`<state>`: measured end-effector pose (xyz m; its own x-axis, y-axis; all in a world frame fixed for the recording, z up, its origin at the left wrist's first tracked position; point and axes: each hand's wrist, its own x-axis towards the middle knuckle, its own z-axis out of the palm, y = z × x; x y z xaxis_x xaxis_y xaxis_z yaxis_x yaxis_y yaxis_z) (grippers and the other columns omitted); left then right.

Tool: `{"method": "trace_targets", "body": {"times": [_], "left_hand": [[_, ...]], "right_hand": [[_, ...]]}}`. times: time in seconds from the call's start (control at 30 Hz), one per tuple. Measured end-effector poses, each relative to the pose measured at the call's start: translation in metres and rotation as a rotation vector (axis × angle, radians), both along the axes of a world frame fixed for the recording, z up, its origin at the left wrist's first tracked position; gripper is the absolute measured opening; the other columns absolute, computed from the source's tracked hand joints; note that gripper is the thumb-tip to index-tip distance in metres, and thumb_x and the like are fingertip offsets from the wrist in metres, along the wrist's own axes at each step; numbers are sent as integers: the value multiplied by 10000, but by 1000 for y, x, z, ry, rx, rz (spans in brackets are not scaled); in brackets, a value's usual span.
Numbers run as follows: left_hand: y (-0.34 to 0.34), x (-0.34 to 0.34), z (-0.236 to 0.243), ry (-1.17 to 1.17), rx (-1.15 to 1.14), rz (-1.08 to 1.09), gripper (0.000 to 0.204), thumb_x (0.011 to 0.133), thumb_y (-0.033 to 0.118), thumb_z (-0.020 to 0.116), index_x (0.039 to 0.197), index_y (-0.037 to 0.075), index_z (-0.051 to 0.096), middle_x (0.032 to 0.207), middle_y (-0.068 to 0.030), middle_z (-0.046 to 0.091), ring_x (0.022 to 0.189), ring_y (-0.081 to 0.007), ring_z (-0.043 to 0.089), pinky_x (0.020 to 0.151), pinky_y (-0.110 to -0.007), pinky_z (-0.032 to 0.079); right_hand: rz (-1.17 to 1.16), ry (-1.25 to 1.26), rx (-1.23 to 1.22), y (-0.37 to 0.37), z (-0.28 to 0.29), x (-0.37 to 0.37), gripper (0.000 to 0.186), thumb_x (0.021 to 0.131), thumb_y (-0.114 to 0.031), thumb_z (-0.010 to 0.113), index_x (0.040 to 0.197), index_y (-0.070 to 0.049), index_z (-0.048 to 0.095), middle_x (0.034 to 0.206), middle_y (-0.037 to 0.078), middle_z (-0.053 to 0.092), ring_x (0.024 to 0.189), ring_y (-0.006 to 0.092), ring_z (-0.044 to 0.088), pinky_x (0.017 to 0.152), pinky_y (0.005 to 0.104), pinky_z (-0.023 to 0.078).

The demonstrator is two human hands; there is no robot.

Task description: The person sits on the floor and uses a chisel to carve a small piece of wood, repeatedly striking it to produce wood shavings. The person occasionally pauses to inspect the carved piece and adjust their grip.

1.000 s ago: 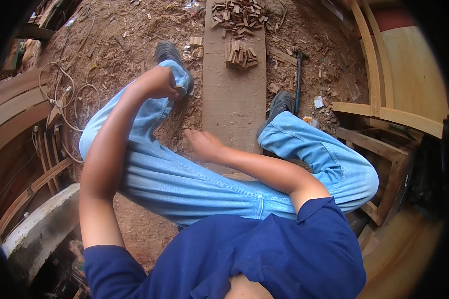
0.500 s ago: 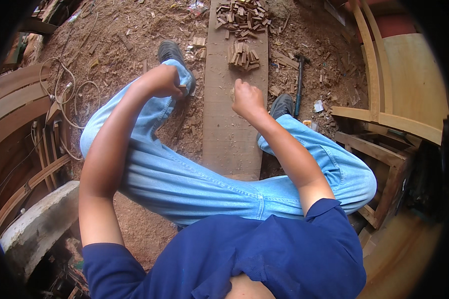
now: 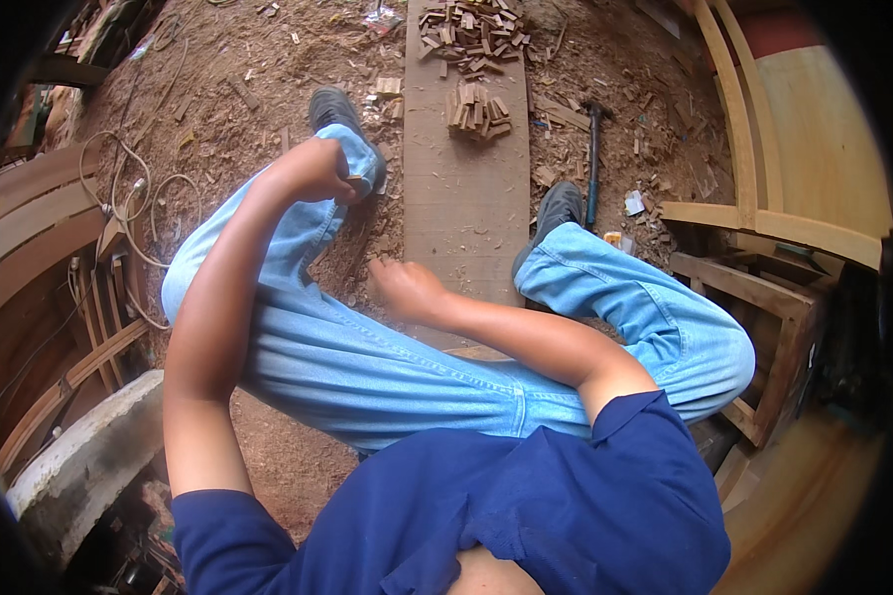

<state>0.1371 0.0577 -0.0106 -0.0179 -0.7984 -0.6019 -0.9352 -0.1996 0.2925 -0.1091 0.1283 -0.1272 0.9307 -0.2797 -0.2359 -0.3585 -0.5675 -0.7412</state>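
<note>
My left hand [image 3: 318,171] is closed above my left shin, with the edge of a small wood piece [image 3: 355,181] showing at its fingertips. Curled fingers close my right hand [image 3: 407,290], which hovers by the left edge of a long wooden plank [image 3: 456,213] between my legs. What it holds, if anything, is too small to make out. On the plank, beyond both hands, lies a small cluster of wood blocks [image 3: 478,111]. Farther up sits a larger heap of similar blocks [image 3: 471,38].
A hammer [image 3: 593,164] lies right of the plank, beyond my right shoe [image 3: 556,213]. Wood chips and sawdust cover the ground [image 3: 248,109]. Curved boards [image 3: 40,218] and a looped cable [image 3: 129,213] are at left. A wooden frame [image 3: 754,297] stands at right.
My right hand has swung left and nearer to me, from over the plank's middle to its left edge. My left hand has stayed almost still.
</note>
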Motion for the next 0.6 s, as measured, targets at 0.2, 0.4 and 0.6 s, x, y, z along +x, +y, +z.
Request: {"method": "trace_targets", "body": {"times": [0.2,0.4,0.6], "left_hand": [[-1,0,1,-4,-1,-21,325,746,291,841,882,3,778,797,-188,735,748,-306,721,698,-422,537],[1,0,5,38,-20,-1,325,746,291,834,890,6,776,794,-180,735,744,-308,716,693,-422,535],[-2,-2,7,17,-11,4,328,746,292,837,882,1,776,792,-180,738,731,-303,716,697,-421,541]], "right_hand": [[-186,69,-328,-71,-1,2,299,802,-34,681,1067,25,555,904,215,699,845,382,729,688,453,611],[-265,311,-580,-118,-21,-25,297,775,-17,708,1048,-10,591,886,187,719,808,302,760,651,369,629],[-151,184,-373,-62,-22,-14,292,778,-8,670,1045,21,556,884,223,708,817,364,745,669,423,617]]}}
